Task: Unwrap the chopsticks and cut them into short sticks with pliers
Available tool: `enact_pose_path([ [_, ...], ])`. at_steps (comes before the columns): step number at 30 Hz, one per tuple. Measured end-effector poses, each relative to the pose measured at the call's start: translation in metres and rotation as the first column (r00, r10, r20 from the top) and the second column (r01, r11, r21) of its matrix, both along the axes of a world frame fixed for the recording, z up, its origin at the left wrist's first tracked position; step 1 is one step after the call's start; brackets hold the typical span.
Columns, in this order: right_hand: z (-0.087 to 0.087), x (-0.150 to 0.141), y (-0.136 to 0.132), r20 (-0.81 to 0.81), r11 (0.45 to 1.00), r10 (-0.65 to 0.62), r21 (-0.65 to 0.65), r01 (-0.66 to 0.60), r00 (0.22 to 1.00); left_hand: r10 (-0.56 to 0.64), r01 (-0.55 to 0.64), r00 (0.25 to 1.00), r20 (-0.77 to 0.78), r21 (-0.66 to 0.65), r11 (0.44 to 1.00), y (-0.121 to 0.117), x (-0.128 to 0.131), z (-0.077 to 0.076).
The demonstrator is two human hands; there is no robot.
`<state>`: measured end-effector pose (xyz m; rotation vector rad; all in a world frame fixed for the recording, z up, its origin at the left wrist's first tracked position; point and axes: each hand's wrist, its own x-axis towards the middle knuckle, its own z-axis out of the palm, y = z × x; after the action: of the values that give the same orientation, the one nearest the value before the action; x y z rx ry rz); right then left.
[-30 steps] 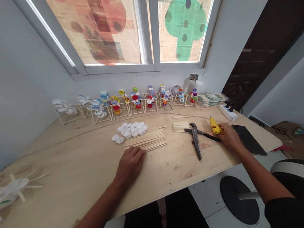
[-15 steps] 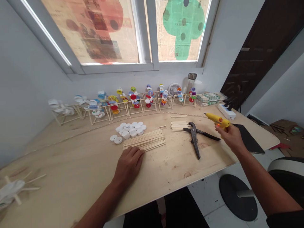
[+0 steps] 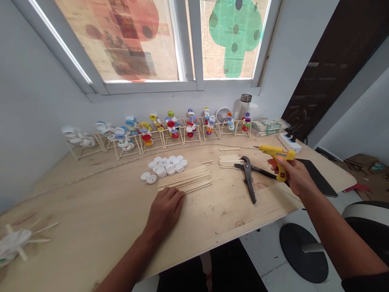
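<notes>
My right hand [image 3: 296, 176] grips a yellow hot glue gun [image 3: 278, 155] by its handle, holding it above the plywood tabletop [image 3: 212, 215] with the nozzle pointing left. Below it lie dark metal pliers [image 3: 249, 178], open-handled. My left hand [image 3: 165, 211] rests on the table, its fingertips at the near edge of a flat layer of wooden sticks [image 3: 184, 180]. Beyond the sticks is a cluster of white plastic bottle caps [image 3: 166, 166]. A small stack of short cut sticks [image 3: 227, 161] lies behind the pliers.
Along the wall stands a row of stick frames with coloured bottle caps [image 3: 170, 132], plus a small white fan [image 3: 224, 114] and a glass jar [image 3: 245, 109]. A wrapped stick bundle [image 3: 269, 127], a power strip [image 3: 288, 142] and a black tablet [image 3: 319, 178] sit at right.
My right hand has lifted the glue gun higher and turned it, so the nozzle now points left. My left hand has not moved.
</notes>
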<state>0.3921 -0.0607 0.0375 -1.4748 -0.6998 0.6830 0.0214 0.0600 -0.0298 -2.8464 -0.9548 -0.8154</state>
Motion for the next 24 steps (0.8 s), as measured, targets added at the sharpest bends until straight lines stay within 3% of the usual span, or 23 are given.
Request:
enact_pose_path([
  [6, 0.010, -0.012, -0.005, -0.150, 0.994, 0.099, 0.053, -0.092, 0.984, 0.005, -0.005, 1.000, -0.013, -0.009, 1.000, 0.000, 0.000, 0.000],
  [14, 0.018, -0.035, -0.009, -0.218, 0.975, 0.214, 0.114, -0.193, 0.952, 0.003, -0.003, 1.000, -0.013, 0.003, 1.000, -0.001, 0.000, 0.001],
  [20, 0.020, -0.053, -0.011, -0.163, 0.953, 0.294, 0.129, -0.275, 0.942, 0.000, -0.002, 0.999, 0.051, 0.038, 0.999, -0.002, -0.001, 0.002],
  [24, 0.022, -0.070, -0.011, -0.039, 0.960, 0.272, 0.086, -0.268, 0.962, -0.016, 0.012, 0.992, 0.126, 0.028, 1.000, -0.007, 0.003, 0.011],
])
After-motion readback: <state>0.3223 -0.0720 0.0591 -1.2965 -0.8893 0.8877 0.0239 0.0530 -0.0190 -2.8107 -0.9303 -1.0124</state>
